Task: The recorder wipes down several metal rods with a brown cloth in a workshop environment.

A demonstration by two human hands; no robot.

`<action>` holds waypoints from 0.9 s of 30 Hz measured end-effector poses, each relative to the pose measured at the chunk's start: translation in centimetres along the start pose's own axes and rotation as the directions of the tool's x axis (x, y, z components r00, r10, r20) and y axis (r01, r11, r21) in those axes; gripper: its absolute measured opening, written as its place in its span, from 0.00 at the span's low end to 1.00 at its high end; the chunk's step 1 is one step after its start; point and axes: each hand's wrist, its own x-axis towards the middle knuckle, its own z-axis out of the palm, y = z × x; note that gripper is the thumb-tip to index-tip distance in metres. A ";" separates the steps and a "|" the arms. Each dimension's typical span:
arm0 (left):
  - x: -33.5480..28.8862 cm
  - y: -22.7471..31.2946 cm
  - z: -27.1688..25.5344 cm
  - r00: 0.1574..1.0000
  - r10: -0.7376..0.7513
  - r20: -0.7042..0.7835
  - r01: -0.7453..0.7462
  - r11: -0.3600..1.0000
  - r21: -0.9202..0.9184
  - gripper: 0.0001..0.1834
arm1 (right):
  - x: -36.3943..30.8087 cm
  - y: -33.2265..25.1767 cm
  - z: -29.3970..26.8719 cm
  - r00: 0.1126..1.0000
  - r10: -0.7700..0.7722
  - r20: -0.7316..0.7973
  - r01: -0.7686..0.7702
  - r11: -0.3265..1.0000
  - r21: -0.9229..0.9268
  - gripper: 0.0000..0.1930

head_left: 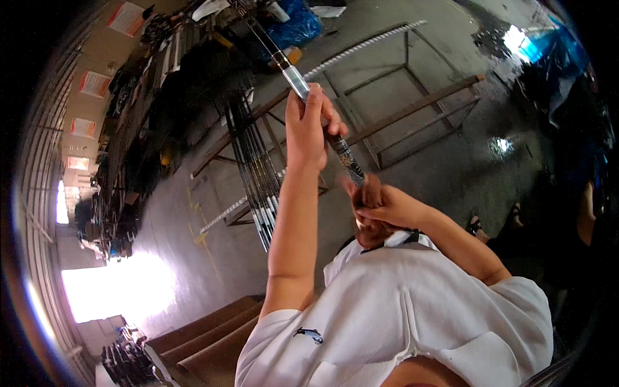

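A long black fishing rod (pixel 265 42) with a silver band and a dark patterned grip (pixel 348 159) slants from the top of the view toward my chest. My left hand (pixel 308 126) is wrapped round it just below the silver band. Nearer my body, my right hand (pixel 387 208) is closed on a crumpled brown cloth (pixel 369 231) around the lower end of the grip. Motion blurs part of the cloth, and the rod's butt is hidden by it.
Several similar rods (pixel 253 174) lie side by side across a metal rack (pixel 419 119) with rope-wrapped bars. Blue plastic (pixel 296 26) lies beyond it. Dark stacked material lines the left, brown padded seating (pixel 206 335) stands lower left, and another person's feet (pixel 475 226) show at right.
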 end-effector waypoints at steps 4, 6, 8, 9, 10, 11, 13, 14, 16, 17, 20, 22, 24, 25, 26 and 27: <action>-1.5 0.1 -2.3 0.992 -0.122 0.004 0.115 0.939 0.324 0.11 | 0.7 -1.7 -2.5 0.950 0.221 -0.219 -0.042 0.787 0.615 0.19; -3.2 -3.2 -3.3 0.999 0.044 -0.007 -0.020 0.584 0.812 0.14 | 2.2 -5.4 -2.3 0.976 0.092 -0.195 0.072 0.713 0.697 0.21; -4.2 -7.9 -4.6 0.982 0.158 0.106 -0.184 0.632 0.753 0.17 | 4.1 -7.3 -0.7 0.963 0.014 -0.269 0.165 0.757 0.632 0.21; -4.6 -8.2 -3.8 0.984 0.154 0.089 -0.169 0.655 0.736 0.18 | 5.6 -7.5 -0.1 0.923 0.010 -0.385 0.175 0.880 0.441 0.21; -5.1 -8.4 -3.3 0.986 0.152 0.062 -0.149 0.675 0.723 0.19 | 7.7 -7.1 0.8 0.864 -0.102 -0.493 0.328 0.857 0.397 0.20; -6.0 -8.7 -3.7 0.991 0.136 0.014 -0.099 0.646 0.757 0.19 | 9.5 -6.7 1.5 0.780 -0.214 -0.589 0.473 0.816 0.331 0.19; -7.4 -9.1 -3.9 0.995 0.093 -0.021 -0.027 0.488 0.872 0.18 | 10.6 -6.2 1.4 0.771 -0.136 -0.622 0.511 0.716 0.476 0.18; -8.1 -9.2 -3.6 0.998 0.067 -0.002 -0.022 0.346 0.938 0.18 | 10.5 -5.9 0.2 0.776 -0.082 -0.625 0.485 0.711 0.509 0.16; -11.0 -6.7 -3.6 0.999 -0.021 -0.047 0.048 0.068 0.997 0.15 | 9.4 -7.8 -3.0 0.708 0.113 -0.697 0.455 0.683 0.572 0.12; -12.1 -6.9 -5.1 0.998 -0.041 -0.055 0.056 0.031 0.998 0.15 | 8.7 -8.9 -4.5 0.668 0.206 -0.715 0.445 0.660 0.605 0.12; -17.1 -7.9 -10.4 0.999 -0.007 -0.042 0.042 0.035 0.998 0.17 | 8.8 -9.3 -7.7 0.641 0.021 -0.767 0.566 0.663 0.490 0.15; -20.1 -9.8 -14.8 0.997 0.039 -0.067 0.066 0.032 0.997 0.17 | 10.2 -9.2 -10.1 0.575 0.111 -0.810 0.562 0.666 0.490 0.16; -23.6 -10.5 -18.5 0.970 0.000 -0.242 0.241 -0.111 0.964 0.17 | 9.0 -12.5 -11.6 0.557 0.124 -0.821 0.572 0.659 0.487 0.16; -25.7 -11.4 -21.2 0.940 -0.028 -0.341 0.337 -0.106 0.936 0.16 | 8.3 -14.2 -12.9 0.541 0.127 -0.831 0.587 0.650 0.482 0.16; -27.6 -12.1 -23.7 0.901 -0.054 -0.431 0.424 -0.103 0.900 0.15 | 8.2 -14.8 -15.6 0.493 0.038 -0.869 0.644 0.655 0.394 0.16; -29.2 -11.8 -25.0 0.902 -0.079 -0.424 0.412 -0.134 0.901 0.15 | 8.0 -15.4 -18.9 0.438 -0.048 -0.898 0.693 0.654 0.303 0.16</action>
